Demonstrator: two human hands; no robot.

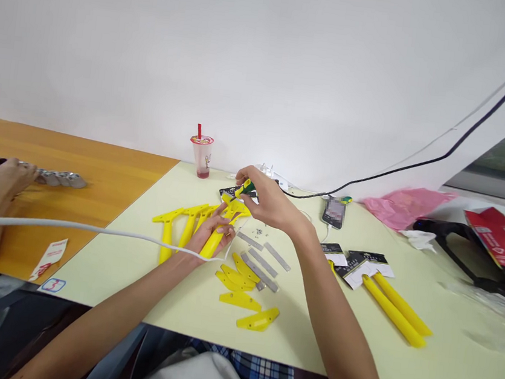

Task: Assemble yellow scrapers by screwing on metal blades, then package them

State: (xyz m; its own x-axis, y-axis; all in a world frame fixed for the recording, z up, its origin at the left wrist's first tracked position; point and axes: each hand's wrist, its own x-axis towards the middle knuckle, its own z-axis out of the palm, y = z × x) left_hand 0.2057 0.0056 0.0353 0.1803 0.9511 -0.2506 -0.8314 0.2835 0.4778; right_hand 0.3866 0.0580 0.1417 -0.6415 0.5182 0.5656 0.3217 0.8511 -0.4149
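My left hand (208, 233) is wrapped round the handle of a yellow scraper (213, 243), its wide head tilted up. In my right hand (263, 197) is a green-and-yellow screwdriver (247, 186), pointed down at the scraper's head. Several similar yellow scrapers (167, 231) lie left of my left hand. Tiny screws (259, 233) are scattered on the table just right of the held scraper. Nearer me are flat grey metal blades (277, 257) and several loose yellow plates with holes (240, 299). The screwdriver's tip is too small to make out.
A plastic cup (202, 158) stands by the wall; a phone (334, 212) lies right of it. Yellow handles with black cards (396, 309), a pink bag (405, 207) and red packaging (504, 245) lie rightward. A white cable (93, 229) crosses left, near another person's hand (2, 182).
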